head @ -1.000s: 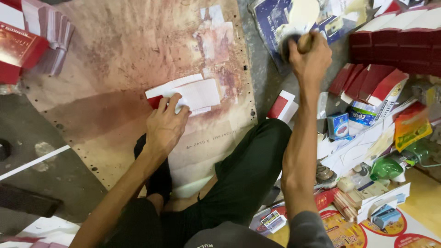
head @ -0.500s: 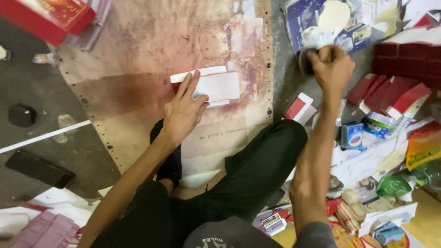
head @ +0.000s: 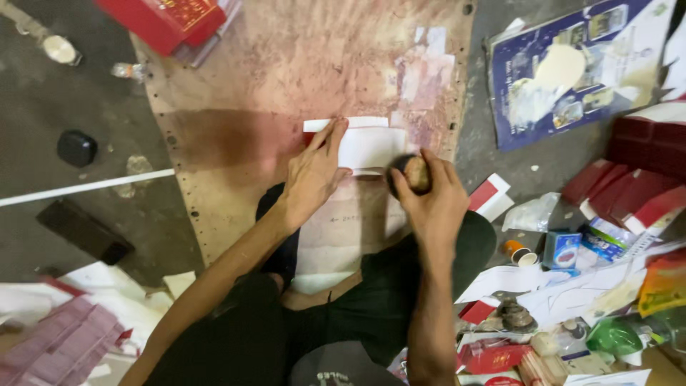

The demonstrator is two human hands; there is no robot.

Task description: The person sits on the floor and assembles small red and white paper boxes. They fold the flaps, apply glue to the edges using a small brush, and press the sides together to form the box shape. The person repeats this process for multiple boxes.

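On the stained board: white card, round brush.
Your left hand presses the card flat; your right hand grips the brush.

Red boxes top left (blue poster top right).

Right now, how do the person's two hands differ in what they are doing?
The left hand lies flat, fingers spread, pressing the white paper on the board. The right hand is curled around a small round brownish tool at the paper's edge. Both are bare and work at the same paper.
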